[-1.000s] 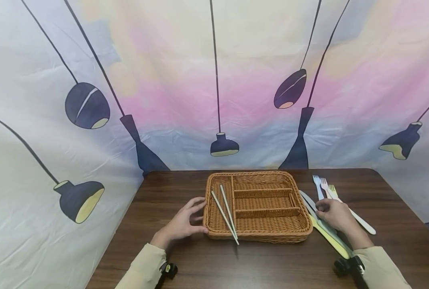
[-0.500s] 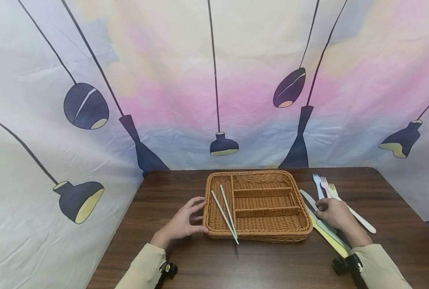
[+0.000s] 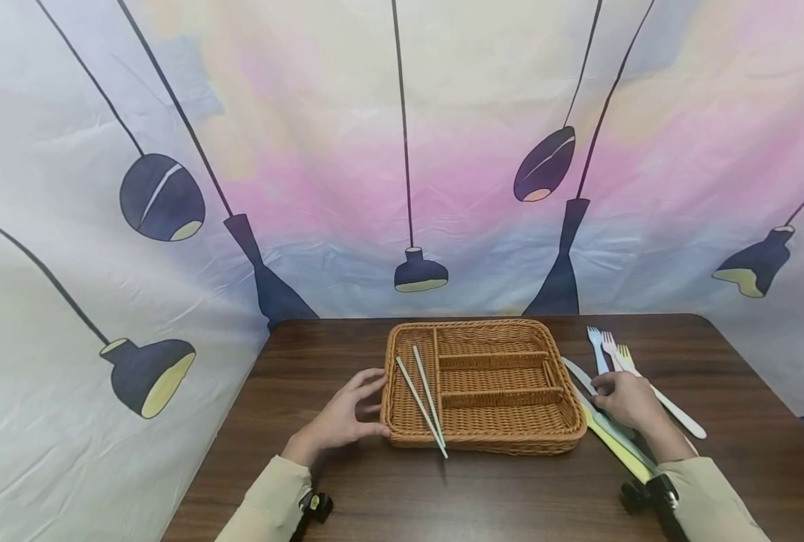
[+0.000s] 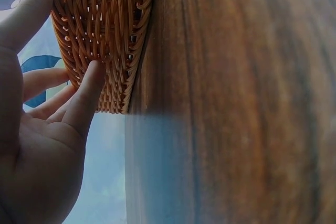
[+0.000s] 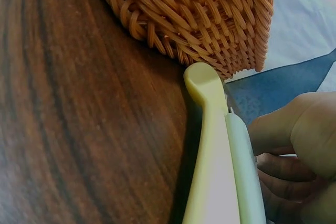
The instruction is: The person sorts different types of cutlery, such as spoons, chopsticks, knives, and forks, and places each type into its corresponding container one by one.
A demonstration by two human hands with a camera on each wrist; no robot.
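Observation:
My left hand [image 3: 341, 414] touches the left end of a brown wicker basket [image 3: 500, 443] with spread fingers. Its thumb lies near the basket's front corner, and the left wrist view shows fingertips on the woven wall [image 4: 113, 30]. Two pale chopsticks [image 3: 418, 399] lie in the basket's left compartment, their near ends over the front rim. My right hand [image 3: 628, 403] is over several knives, fingers bent, thumb close to the index finger. A yellow knife [image 3: 619, 446] and a pale green knife [image 5: 245, 166] lie beside it. What is between its fingertips is hidden.
Beyond my right hand lie a blue fork [image 3: 595, 342], a pink fork [image 3: 609, 344] and a yellow-and-white fork [image 3: 680, 416]. Wooden dividers split the basket's right part into compartments. A cloth with painted lamps [image 3: 421, 275] hangs behind the brown wooden table [image 3: 483, 504].
Both hands stay almost in place. A thin pinkish edge now shows beside my right wrist that was not visible before. The basket and chopsticks have not visibly moved.

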